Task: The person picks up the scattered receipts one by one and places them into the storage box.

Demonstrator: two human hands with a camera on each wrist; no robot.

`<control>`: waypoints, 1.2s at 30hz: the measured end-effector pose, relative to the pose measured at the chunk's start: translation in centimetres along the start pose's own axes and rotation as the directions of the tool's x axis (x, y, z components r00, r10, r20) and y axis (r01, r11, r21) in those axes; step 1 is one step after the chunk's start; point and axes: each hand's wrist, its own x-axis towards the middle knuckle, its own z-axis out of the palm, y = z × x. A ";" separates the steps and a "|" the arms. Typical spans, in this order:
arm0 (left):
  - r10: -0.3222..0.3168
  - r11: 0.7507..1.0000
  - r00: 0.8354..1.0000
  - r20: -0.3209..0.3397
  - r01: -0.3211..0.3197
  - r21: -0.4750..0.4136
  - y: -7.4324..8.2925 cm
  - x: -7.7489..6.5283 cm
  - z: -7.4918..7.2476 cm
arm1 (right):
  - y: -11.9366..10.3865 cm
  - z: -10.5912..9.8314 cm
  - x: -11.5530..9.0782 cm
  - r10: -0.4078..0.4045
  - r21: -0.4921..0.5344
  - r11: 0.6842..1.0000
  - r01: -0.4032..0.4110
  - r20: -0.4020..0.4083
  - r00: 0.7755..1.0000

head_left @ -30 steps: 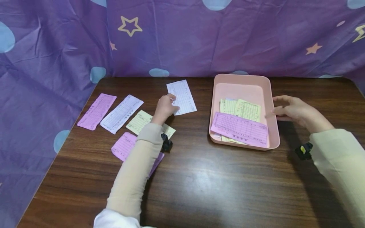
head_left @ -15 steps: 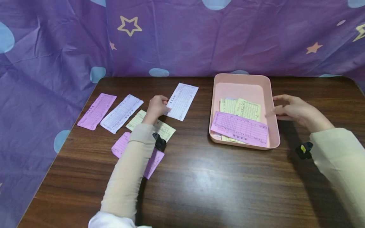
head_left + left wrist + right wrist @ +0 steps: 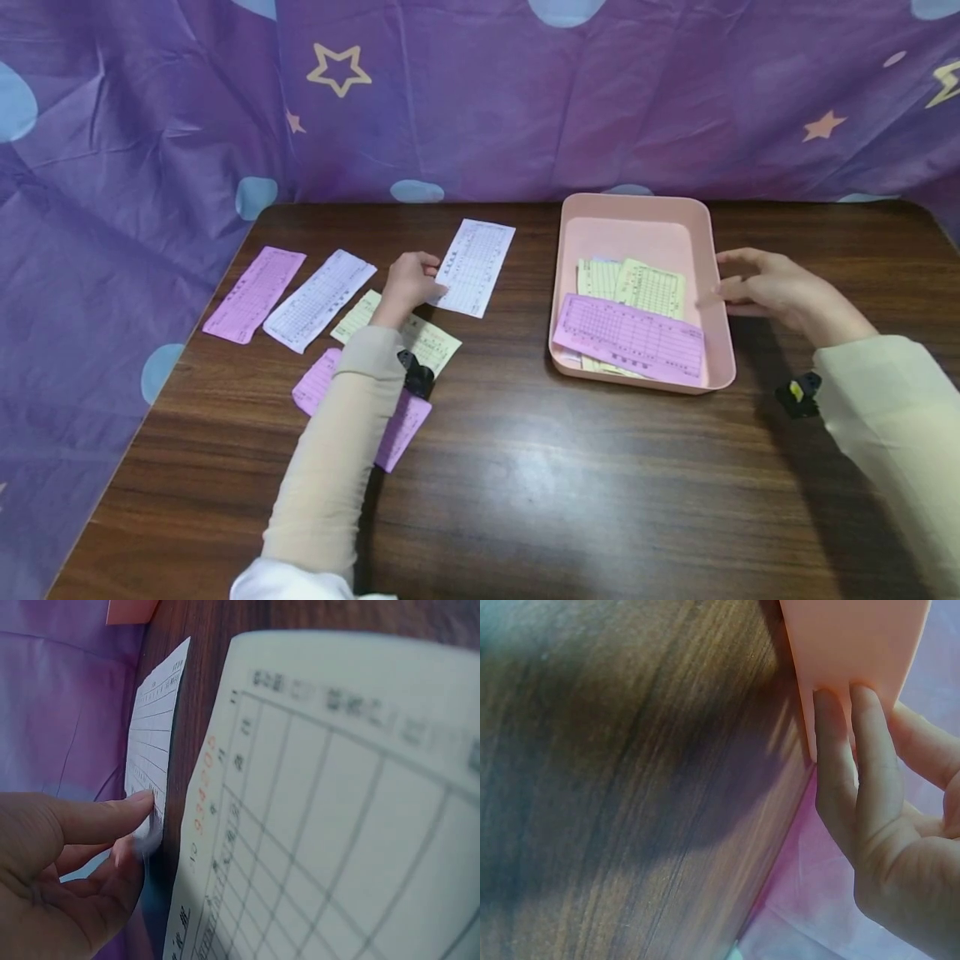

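My left hand [image 3: 408, 287] pinches the lower left edge of a white printed form slip [image 3: 477, 265] on the table. In the left wrist view, the thumb lies over that white slip [image 3: 154, 727], with the fingers at its edge. A yellow slip [image 3: 431, 337] lies partly under my left wrist. My right hand [image 3: 780, 292] grips the right wall of a pink tray [image 3: 637, 208]. In the right wrist view, two fingers press on the tray's outer wall [image 3: 855, 645] and the thumb reaches to its rim. Inside the tray, a purple slip [image 3: 630, 337] covers part of several yellow slips [image 3: 652, 287].
To the left lie a purple slip [image 3: 255, 294] and another white slip [image 3: 320, 300]. A second purple slip [image 3: 403, 429] is partly hidden under the left forearm. Behind the brown wooden table [image 3: 540, 500] hangs a purple curtain [image 3: 480, 100] with stars.
The left hand has drawn the white slip left and toward me, and the slip has turned to slant the other way. The right hand and tray stay put.
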 end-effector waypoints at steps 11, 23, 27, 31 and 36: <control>-0.015 0.997 0.999 0.033 0.017 -0.077 -0.2 -0.1 -0.1 | -0.1 0.0 0.0 0.001 -0.001 1.000 -0.001 -0.006 1.000; -0.029 0.997 1.000 0.004 0.029 -0.076 -0.5 -0.5 -0.1 | -0.1 0.0 0.0 0.010 -0.028 1.000 -0.010 -0.016 1.000; -0.009 0.991 1.000 0.009 0.010 -0.136 -0.2 -1.0 -0.3 | -0.1 0.0 -0.1 0.011 -0.036 0.999 -0.011 -0.011 1.000; 0.036 0.966 0.999 -0.003 -0.035 -0.254 0.3 -1.6 -0.6 | 0.0 0.1 0.0 0.000 -0.019 1.000 0.000 -0.004 1.000; 0.029 0.893 1.000 0.011 -0.021 -0.450 1.2 -2.0 -0.8 | 0.4 -0.1 0.3 -0.015 0.008 1.000 0.015 -0.003 1.000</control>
